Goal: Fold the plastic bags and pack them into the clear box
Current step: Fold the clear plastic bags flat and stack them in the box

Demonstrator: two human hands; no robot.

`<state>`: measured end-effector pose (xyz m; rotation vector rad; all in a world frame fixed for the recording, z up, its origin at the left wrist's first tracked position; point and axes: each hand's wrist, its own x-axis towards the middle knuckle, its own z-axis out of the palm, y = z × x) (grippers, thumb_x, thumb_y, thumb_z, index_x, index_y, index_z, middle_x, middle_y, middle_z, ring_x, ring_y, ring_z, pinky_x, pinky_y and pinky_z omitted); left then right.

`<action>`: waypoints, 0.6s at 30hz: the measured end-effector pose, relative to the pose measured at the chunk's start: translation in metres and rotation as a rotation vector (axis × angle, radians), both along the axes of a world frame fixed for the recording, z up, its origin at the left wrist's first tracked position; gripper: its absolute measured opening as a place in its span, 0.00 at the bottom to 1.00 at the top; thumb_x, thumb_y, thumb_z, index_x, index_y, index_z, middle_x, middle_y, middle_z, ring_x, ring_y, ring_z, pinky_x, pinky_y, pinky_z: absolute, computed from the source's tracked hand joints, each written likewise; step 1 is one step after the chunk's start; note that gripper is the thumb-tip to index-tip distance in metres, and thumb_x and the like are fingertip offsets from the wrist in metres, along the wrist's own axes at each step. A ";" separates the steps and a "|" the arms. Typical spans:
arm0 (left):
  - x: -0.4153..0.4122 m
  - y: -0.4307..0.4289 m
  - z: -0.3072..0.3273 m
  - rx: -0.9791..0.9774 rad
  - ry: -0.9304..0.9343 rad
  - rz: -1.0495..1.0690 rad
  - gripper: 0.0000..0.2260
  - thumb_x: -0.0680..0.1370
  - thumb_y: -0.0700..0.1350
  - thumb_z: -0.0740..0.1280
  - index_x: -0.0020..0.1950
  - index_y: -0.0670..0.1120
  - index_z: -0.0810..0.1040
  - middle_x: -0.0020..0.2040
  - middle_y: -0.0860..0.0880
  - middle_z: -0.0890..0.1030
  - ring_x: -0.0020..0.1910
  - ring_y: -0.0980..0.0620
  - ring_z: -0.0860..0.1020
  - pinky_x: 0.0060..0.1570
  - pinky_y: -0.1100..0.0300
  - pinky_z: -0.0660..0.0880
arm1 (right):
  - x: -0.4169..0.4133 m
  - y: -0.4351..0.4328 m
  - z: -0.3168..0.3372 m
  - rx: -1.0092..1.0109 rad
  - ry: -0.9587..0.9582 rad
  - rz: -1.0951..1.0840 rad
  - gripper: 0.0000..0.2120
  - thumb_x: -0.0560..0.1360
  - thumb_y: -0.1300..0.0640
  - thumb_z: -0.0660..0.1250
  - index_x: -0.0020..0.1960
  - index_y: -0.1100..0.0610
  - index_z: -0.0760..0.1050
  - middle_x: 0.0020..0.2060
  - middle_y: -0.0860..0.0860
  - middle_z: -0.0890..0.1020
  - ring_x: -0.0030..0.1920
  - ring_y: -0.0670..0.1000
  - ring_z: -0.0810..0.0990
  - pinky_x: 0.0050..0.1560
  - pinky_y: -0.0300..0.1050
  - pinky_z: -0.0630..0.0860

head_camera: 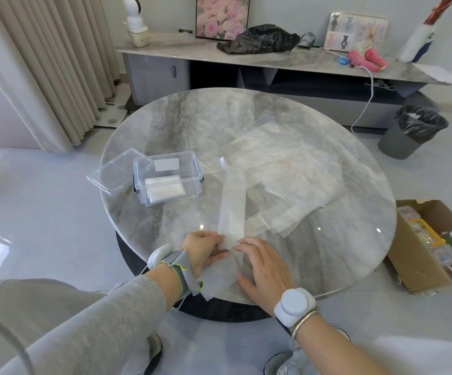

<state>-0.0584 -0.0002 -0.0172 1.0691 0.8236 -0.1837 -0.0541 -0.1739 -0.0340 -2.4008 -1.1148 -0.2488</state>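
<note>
Plastic bags lay in three places on the round marble desk [165, 117]. One had been folded into a long strip [231, 212] that ran from the middle of the desk toward the person. Its wider near end spilled over the near rim. A loose, overlapping heap [287, 169] spread across the right half (too sheer and layered for me to count). One white folded packet [164, 189] sat inside the single clear box [168, 180].

The left hand [206, 250] pinched the strip's near end, fingers curled over the film and thumb beneath. The right hand [265, 269] lay flat and spread on the bag beside it, its fingertips touching the strip's edge and gripping nothing.

The box stood open near the left rim, well apart from the hands. Its one lid [116, 171] lay just beside it, a corner reaching the rim. Bare marble showed between box and hands, and across the far part of the desk.

On the floor to the right stood one cardboard carton [420, 255] and, farther back, one lined bin [411, 131].
</note>
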 end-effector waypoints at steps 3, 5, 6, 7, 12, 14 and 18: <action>0.001 0.000 0.004 -0.044 -0.001 0.027 0.05 0.79 0.33 0.66 0.44 0.39 0.73 0.37 0.42 0.75 0.23 0.52 0.78 0.25 0.62 0.78 | -0.002 -0.001 -0.003 0.020 -0.001 -0.023 0.31 0.62 0.64 0.71 0.63 0.52 0.66 0.61 0.49 0.71 0.59 0.50 0.73 0.54 0.45 0.75; 0.001 -0.001 0.006 -0.076 -0.006 0.021 0.03 0.79 0.32 0.65 0.46 0.38 0.73 0.36 0.42 0.76 0.22 0.53 0.79 0.25 0.63 0.78 | -0.002 -0.001 -0.008 0.040 -0.005 -0.084 0.35 0.60 0.68 0.72 0.64 0.53 0.66 0.62 0.49 0.70 0.60 0.51 0.74 0.55 0.42 0.74; 0.000 -0.002 0.007 -0.092 -0.006 0.016 0.02 0.79 0.32 0.65 0.47 0.37 0.74 0.35 0.43 0.77 0.22 0.52 0.79 0.25 0.63 0.78 | -0.001 -0.002 -0.011 0.044 -0.004 -0.120 0.36 0.60 0.69 0.72 0.64 0.54 0.66 0.62 0.50 0.71 0.59 0.52 0.74 0.54 0.43 0.75; 0.000 -0.002 0.007 -0.103 -0.005 0.013 0.02 0.79 0.32 0.65 0.47 0.36 0.74 0.31 0.44 0.77 0.23 0.52 0.79 0.25 0.63 0.78 | 0.000 -0.003 -0.013 0.043 -0.009 -0.148 0.37 0.59 0.70 0.73 0.64 0.54 0.66 0.62 0.51 0.72 0.59 0.53 0.75 0.52 0.45 0.76; -0.003 -0.004 0.010 -0.139 0.011 -0.014 0.02 0.78 0.32 0.66 0.49 0.37 0.74 0.28 0.46 0.78 0.26 0.51 0.81 0.27 0.61 0.79 | 0.005 -0.008 -0.013 0.050 -0.005 -0.194 0.36 0.60 0.66 0.77 0.64 0.55 0.66 0.60 0.51 0.71 0.57 0.53 0.76 0.47 0.45 0.78; -0.004 -0.005 0.009 -0.135 0.012 -0.028 0.04 0.78 0.33 0.67 0.52 0.36 0.74 0.34 0.44 0.77 0.26 0.51 0.81 0.27 0.61 0.79 | 0.005 -0.007 -0.011 0.087 0.001 -0.188 0.34 0.62 0.62 0.78 0.63 0.55 0.66 0.60 0.50 0.70 0.56 0.54 0.77 0.47 0.46 0.79; -0.003 -0.003 0.005 -0.073 0.005 -0.019 0.05 0.78 0.33 0.67 0.51 0.39 0.74 0.37 0.44 0.76 0.26 0.52 0.81 0.25 0.61 0.78 | 0.007 -0.008 -0.004 0.139 -0.005 -0.144 0.30 0.65 0.60 0.77 0.62 0.54 0.66 0.59 0.50 0.70 0.57 0.52 0.75 0.45 0.44 0.78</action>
